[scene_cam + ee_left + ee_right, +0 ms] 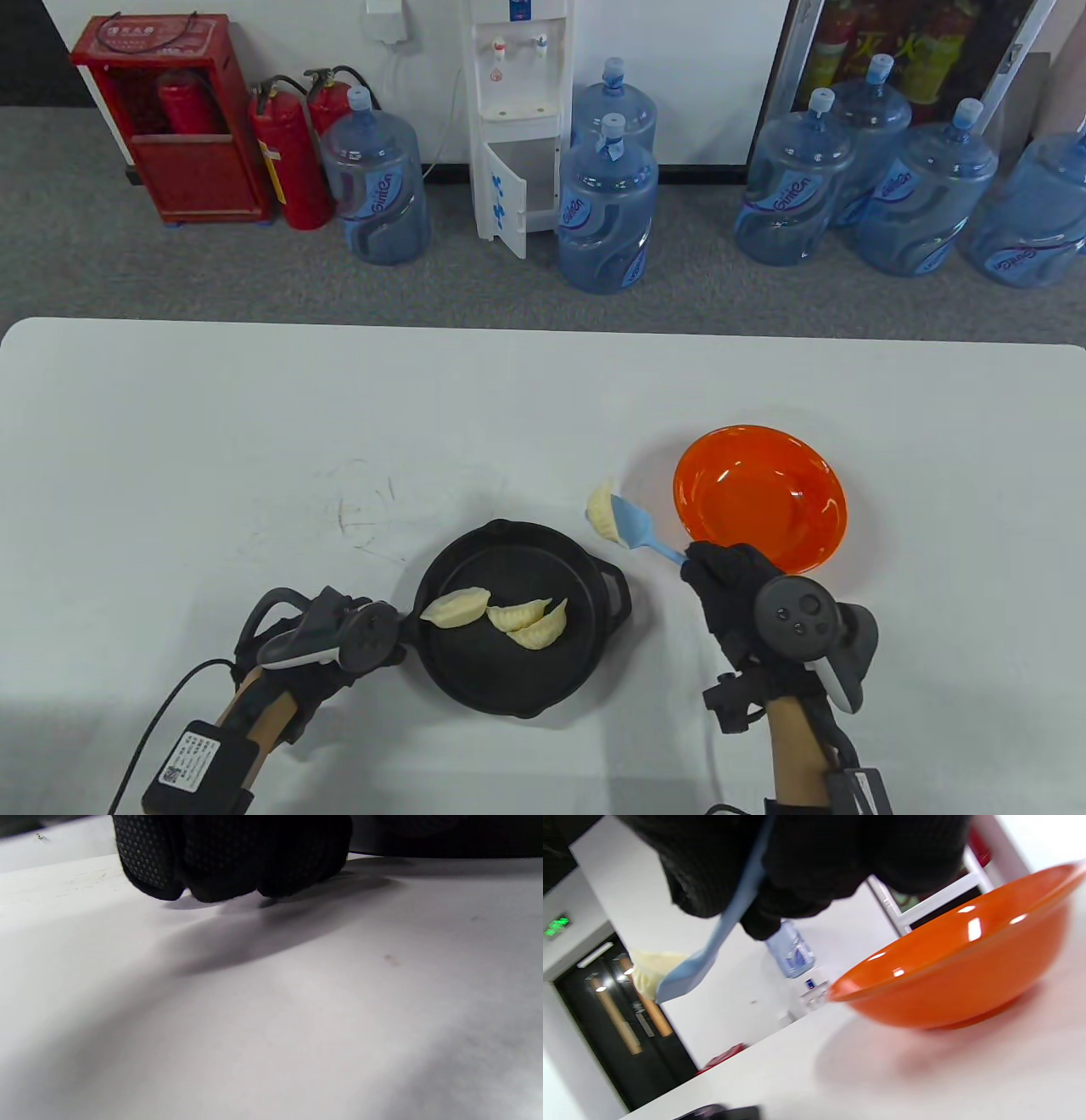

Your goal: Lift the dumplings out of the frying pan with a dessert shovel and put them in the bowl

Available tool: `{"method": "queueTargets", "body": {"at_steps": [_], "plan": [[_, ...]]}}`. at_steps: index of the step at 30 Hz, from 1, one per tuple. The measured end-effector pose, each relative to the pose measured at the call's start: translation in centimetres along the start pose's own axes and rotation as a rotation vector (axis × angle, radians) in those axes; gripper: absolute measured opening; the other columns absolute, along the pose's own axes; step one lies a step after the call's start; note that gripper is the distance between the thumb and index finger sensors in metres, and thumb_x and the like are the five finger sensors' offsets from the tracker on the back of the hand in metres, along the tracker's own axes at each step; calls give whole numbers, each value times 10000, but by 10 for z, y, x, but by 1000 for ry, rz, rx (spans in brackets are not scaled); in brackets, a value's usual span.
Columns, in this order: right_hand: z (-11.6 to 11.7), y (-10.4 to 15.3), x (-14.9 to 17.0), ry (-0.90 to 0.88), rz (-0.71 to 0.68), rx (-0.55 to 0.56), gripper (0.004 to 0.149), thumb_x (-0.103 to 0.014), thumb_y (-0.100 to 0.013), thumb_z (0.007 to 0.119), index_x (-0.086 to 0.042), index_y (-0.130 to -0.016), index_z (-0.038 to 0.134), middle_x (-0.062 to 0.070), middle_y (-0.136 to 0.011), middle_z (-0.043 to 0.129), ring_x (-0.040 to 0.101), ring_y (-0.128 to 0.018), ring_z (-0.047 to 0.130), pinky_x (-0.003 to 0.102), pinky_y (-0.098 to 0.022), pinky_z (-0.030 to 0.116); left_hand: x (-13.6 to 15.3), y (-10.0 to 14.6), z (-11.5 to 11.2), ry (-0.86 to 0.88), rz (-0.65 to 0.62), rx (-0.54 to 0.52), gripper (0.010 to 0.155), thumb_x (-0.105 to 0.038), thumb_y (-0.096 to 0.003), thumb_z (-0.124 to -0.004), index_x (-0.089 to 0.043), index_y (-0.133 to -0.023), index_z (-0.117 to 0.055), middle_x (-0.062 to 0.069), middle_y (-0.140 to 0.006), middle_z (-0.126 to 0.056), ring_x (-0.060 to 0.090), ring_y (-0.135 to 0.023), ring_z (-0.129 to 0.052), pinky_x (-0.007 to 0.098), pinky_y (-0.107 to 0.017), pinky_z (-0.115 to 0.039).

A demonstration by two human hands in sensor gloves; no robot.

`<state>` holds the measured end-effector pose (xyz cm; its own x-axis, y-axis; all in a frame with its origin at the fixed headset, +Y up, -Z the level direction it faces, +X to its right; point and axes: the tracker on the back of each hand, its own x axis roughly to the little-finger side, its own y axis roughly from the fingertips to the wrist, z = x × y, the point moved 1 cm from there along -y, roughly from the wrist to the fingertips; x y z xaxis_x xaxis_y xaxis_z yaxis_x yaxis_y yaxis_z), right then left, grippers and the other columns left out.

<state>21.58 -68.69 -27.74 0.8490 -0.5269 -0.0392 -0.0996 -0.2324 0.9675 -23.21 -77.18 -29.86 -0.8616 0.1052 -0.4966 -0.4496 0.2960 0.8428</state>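
A black frying pan sits near the table's front and holds three dumplings. My left hand lies at the pan's left edge, its fingers curled low on the table where the handle is hidden. My right hand grips the handle of a light blue dessert shovel, raised between pan and bowl. One dumpling rests on its blade, seen also in the right wrist view as shovel and dumpling. The orange bowl stands empty just right of the shovel.
The white table stretches wide to the left and back, with faint scuff marks left of the pan. On the floor beyond stand water bottles, a dispenser and red fire extinguishers.
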Motion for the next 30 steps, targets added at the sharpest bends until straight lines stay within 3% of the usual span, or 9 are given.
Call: {"method": "queueTargets", "body": {"at_steps": [11, 20, 30], "plan": [[-12, -4, 58, 61, 213, 19, 400, -436, -597, 792, -234, -928, 889, 78, -767, 927, 92, -404, 919, 412, -407, 841, 0, 0, 0, -2, -1, 2, 568, -565, -470, -597, -226, -919, -676, -83, -676, -855, 127, -466, -957, 484, -655, -790], [-17, -3, 71, 85, 278, 40, 400, -431, -600, 793, -228, -931, 887, 83, -770, 925, 98, -408, 918, 418, -410, 836, -1, 0, 0, -1, 0, 1, 570, -564, -470, -597, -224, -920, -677, -82, -677, -854, 129, -466, -957, 486, -655, -789], [-15, -5, 63, 324, 245, 32, 393, -424, -598, 796, -232, -928, 892, 84, -772, 926, 107, -412, 918, 426, -415, 833, -1, 1, 0, 0, 2, 0, 569, -564, -470, -597, -225, -920, -676, -83, -676, -854, 128, -466, -956, 484, -655, -789]]}}
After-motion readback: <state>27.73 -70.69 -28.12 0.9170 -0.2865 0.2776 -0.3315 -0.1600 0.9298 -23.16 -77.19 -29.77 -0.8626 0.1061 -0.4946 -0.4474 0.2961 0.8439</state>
